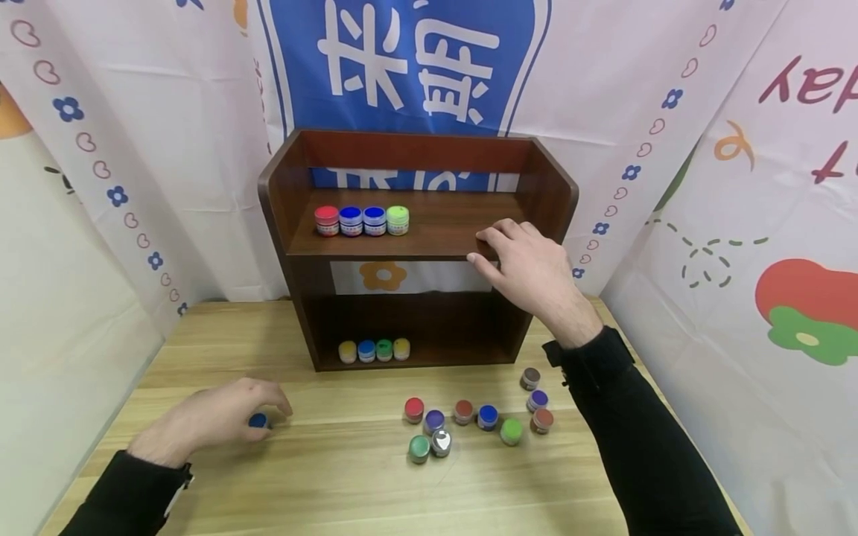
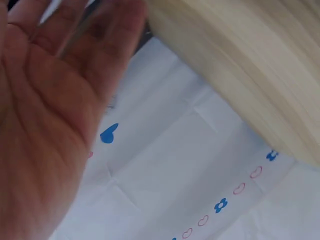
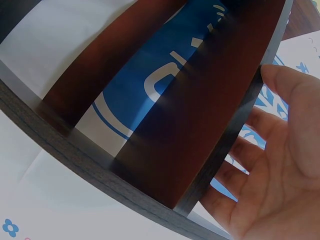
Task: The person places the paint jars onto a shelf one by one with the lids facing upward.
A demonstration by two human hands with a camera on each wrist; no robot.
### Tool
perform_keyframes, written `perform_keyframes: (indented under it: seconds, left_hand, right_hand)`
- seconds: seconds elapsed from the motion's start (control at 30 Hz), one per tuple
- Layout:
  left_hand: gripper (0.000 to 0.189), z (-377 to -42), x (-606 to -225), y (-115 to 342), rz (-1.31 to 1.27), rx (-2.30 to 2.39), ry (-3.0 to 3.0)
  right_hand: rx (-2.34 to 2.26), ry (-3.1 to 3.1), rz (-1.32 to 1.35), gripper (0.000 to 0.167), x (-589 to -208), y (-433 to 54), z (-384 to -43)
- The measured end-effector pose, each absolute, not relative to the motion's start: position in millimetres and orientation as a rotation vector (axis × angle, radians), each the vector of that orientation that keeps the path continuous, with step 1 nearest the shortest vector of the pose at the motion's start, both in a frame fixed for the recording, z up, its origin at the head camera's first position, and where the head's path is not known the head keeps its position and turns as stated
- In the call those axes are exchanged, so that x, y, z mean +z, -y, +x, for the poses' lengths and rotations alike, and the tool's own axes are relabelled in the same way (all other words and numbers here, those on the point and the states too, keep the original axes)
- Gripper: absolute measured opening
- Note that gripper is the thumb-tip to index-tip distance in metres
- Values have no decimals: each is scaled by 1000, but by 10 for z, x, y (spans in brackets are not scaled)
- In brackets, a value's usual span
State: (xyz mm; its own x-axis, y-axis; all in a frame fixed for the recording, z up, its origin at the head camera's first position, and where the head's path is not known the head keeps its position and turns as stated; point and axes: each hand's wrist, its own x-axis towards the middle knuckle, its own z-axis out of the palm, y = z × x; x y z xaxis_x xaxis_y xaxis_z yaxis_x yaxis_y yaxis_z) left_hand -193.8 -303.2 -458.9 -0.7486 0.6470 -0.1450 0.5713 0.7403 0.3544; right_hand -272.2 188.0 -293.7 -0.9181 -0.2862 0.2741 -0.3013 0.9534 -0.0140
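My left hand point(image 1: 221, 417) is low over the left of the table, around a small paint jar with a blue lid point(image 1: 258, 421). That jar shows between thumb and forefinger, partly covered by the hand. In the left wrist view the fingers point(image 2: 107, 55) reach out nearly straight, and the jar is out of sight. My right hand point(image 1: 526, 264) grips the upper board of a dark brown wooden shelf point(image 1: 429, 246) near its right end. Its thumb lies at the board's front edge point(image 3: 235, 117), and the fingers pass behind that edge in the right wrist view.
Several jars point(image 1: 362, 222) with red, blue and light green lids line the upper board's left. Others point(image 1: 375, 351) with yellow, blue and green lids stand below. More jars point(image 1: 462, 413) are scattered on the table point(image 1: 335, 476) before the shelf. Printed cloth point(image 1: 188, 134) hangs behind and at the sides.
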Motion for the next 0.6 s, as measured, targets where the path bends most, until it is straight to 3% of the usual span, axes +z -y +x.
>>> perform_keyframes:
  seconds: [0.27, 0.6]
  left_hand:
    - [32, -1952, -4613, 3152, 1154, 316, -2683]
    - [36, -1996, -4642, 3175, 1157, 275, -2647]
  right_hand:
    - [84, 2833, 436, 63, -2934, -1875, -2719]
    - [92, 2839, 432, 62, -2928, -1881, -2710]
